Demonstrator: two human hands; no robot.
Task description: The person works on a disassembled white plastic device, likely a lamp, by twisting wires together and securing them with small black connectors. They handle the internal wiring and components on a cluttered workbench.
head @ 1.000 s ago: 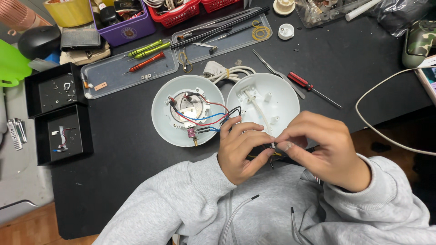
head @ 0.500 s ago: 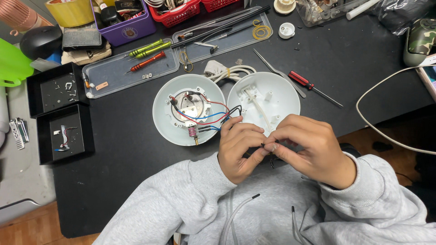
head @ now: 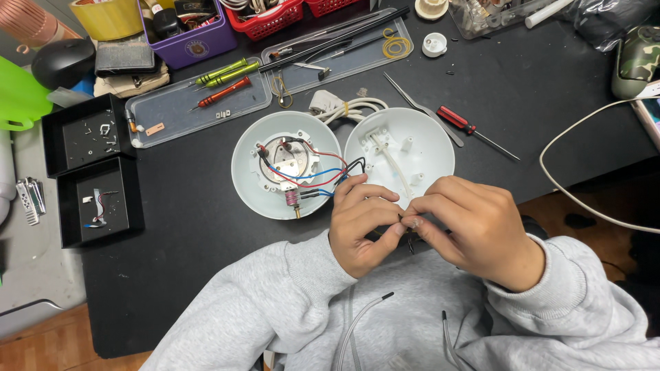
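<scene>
I see left hand (head: 363, 223) and right hand (head: 474, 223) fingers pinching wires (head: 354, 167) beside the shells (head: 247, 178).

Shell halves: we see the wired half (head: 287, 165) left of the bare half (head: 399, 152), touching.
Hands: left hand (head: 363, 223) and right hand (head: 474, 227) meet just before both halves.
Screwdriver (head: 469, 128): right of the bare half.
Tray (head: 199, 102): behind the wired half.
</scene>
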